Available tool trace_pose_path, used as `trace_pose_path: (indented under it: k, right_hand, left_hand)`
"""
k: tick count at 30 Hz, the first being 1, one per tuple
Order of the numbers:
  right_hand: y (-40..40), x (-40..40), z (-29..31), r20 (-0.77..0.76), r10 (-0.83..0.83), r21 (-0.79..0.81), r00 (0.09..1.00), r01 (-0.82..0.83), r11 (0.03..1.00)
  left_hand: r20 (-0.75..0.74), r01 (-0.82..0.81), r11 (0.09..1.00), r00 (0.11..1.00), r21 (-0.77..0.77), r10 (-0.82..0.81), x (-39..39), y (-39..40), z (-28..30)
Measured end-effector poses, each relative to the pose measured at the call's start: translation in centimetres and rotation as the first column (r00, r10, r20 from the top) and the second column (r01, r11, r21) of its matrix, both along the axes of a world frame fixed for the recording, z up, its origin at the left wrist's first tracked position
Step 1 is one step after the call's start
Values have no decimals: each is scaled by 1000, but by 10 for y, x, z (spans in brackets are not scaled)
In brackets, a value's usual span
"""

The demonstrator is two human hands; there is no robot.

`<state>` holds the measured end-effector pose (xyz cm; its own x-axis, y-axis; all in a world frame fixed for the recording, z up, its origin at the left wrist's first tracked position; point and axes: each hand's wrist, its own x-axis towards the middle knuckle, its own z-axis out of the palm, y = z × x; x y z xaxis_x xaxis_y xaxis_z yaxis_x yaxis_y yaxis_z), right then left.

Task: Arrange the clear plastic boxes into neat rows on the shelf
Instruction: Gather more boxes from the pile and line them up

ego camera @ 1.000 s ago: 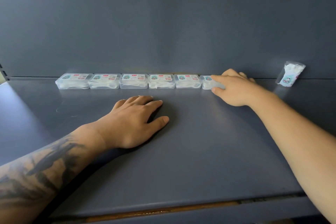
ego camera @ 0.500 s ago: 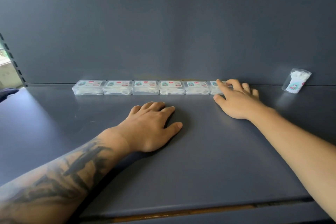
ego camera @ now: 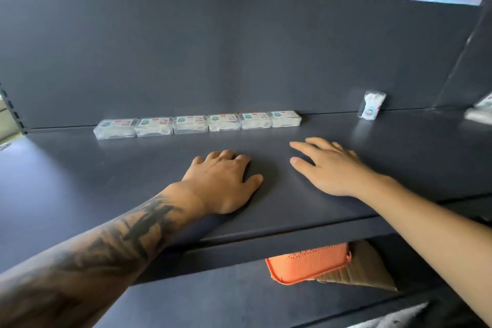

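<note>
The dark shelf (ego camera: 106, 189) runs wide from left to right, with its front edge just under the person's wrists and the upright back panel (ego camera: 239, 61) closing off the far side. A broad strip of bare surface lies between the hands and the back panel, and more bare surface stretches to the left and to the right of the boxes.

Six clear plastic boxes (ego camera: 198, 124) lie flat in one row along the foot of the back panel, left of the middle. They sit side by side, neighbours touching or nearly so, and the row's long axis runs left to right, parallel to the panel. Each box has its label facing up and a long side turned toward the person.

The left hand (ego camera: 223, 184) rests palm down on the shelf, fingers relaxed, holding nothing. The right hand (ego camera: 330, 168) also lies flat just beside it, fingers straight and pointing toward the row, released and well apart from the boxes.

A small plastic packet (ego camera: 371, 105) leans upright against the back panel, far to the right of the row. Below the front edge, an orange basket (ego camera: 308, 265) sits on a lower shelf, on top of something brown.
</note>
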<state>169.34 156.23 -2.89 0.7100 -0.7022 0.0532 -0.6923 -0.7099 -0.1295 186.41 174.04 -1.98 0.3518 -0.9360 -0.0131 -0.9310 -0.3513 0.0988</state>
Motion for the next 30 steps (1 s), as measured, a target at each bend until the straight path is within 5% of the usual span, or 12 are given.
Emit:
trace_pose_path:
  k: [7,18,30]
  right_hand:
    - [9,-154,8,119,-23,-1,993,23,1000]
    - [-46,-458,9,161,-231,43,960,227,973]
    - [-178,-653,-15,242,-419,70,875,415,907]
  left_hand:
    - [155,61,998,986,-33,-56,-138,-25,6]
    - [-48,298,943,950,-148,-307,-412,-125,12]
    - [14,571,800,815,-184,-579,-618,-317,15]
